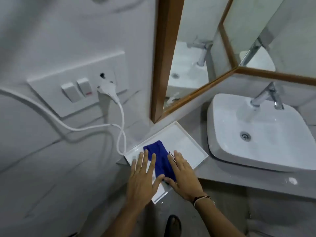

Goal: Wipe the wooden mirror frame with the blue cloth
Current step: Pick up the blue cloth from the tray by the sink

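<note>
Both hands, left hand (142, 175) and right hand (183, 175), are lying flat with fingers released on the blue cloth (159, 158) in the white tray (191, 142) on the counter (239, 182); it probably wants gathering into a firm pad before going up to the wooden mirror frame (164, 57).

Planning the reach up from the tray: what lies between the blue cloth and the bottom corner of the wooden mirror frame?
In the head view, only bare white tray surface lies between the blue cloth and the wooden mirror frame, then the tray's rim.
</note>
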A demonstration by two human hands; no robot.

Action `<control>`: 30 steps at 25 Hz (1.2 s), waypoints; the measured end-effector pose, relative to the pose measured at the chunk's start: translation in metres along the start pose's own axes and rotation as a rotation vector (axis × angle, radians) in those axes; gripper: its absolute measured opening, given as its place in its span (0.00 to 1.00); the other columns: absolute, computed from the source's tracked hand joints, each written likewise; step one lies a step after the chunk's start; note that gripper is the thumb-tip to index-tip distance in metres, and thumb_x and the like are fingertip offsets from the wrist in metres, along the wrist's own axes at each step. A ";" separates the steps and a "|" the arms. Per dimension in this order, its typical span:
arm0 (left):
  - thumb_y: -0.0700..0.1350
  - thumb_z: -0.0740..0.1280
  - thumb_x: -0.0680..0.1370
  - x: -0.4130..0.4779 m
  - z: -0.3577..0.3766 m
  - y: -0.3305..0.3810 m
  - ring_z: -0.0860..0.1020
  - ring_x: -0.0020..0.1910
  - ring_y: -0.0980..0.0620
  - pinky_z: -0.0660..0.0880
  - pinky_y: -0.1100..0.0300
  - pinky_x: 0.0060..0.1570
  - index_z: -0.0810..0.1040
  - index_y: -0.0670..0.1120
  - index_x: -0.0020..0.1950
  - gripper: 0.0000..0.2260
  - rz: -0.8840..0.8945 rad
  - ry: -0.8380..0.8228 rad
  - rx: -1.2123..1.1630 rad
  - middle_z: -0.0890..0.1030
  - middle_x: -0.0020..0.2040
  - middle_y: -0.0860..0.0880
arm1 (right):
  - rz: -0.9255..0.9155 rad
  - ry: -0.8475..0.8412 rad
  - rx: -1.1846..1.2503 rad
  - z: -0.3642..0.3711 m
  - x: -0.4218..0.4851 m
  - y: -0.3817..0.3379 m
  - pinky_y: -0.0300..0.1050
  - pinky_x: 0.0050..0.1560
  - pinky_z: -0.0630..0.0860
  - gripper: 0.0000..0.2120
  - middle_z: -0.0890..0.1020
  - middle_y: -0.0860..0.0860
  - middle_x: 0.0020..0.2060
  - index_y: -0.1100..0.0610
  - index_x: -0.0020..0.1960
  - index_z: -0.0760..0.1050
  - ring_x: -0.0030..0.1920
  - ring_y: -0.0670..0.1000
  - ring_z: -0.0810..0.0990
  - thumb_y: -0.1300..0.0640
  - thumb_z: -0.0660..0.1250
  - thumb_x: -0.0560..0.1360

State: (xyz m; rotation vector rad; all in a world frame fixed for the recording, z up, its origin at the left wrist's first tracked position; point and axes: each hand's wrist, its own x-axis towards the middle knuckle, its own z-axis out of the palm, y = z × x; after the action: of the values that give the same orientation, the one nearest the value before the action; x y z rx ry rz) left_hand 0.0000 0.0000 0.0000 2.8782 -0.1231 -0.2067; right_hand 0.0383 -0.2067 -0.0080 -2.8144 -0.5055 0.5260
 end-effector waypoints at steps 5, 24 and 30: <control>0.66 0.44 0.87 0.065 0.043 -0.023 0.46 0.91 0.42 0.45 0.43 0.87 0.39 0.51 0.89 0.35 0.008 -0.035 0.046 0.45 0.91 0.42 | 0.029 0.042 0.035 0.027 0.044 0.000 0.52 0.90 0.46 0.45 0.44 0.55 0.91 0.54 0.91 0.41 0.92 0.57 0.46 0.31 0.56 0.87; 0.53 0.48 0.88 0.085 0.033 -0.020 0.67 0.85 0.43 0.63 0.49 0.82 0.56 0.42 0.86 0.28 0.140 0.143 0.124 0.65 0.87 0.41 | 0.062 0.448 -0.121 0.018 0.045 -0.032 0.58 0.56 0.90 0.46 0.85 0.58 0.72 0.62 0.75 0.82 0.63 0.62 0.90 0.62 0.92 0.59; 0.52 0.57 0.87 0.067 -0.111 0.046 0.69 0.84 0.45 0.60 0.52 0.84 0.67 0.39 0.86 0.29 0.206 0.437 0.087 0.65 0.87 0.43 | 0.120 0.770 -0.072 -0.110 0.008 -0.050 0.59 0.70 0.83 0.46 0.77 0.58 0.80 0.65 0.80 0.75 0.76 0.62 0.77 0.72 0.86 0.64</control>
State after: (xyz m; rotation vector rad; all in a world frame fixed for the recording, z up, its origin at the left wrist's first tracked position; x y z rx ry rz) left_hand 0.0800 -0.0236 0.1096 2.8892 -0.3486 0.4730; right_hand 0.0736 -0.1760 0.1042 -2.8218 -0.1909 -0.5641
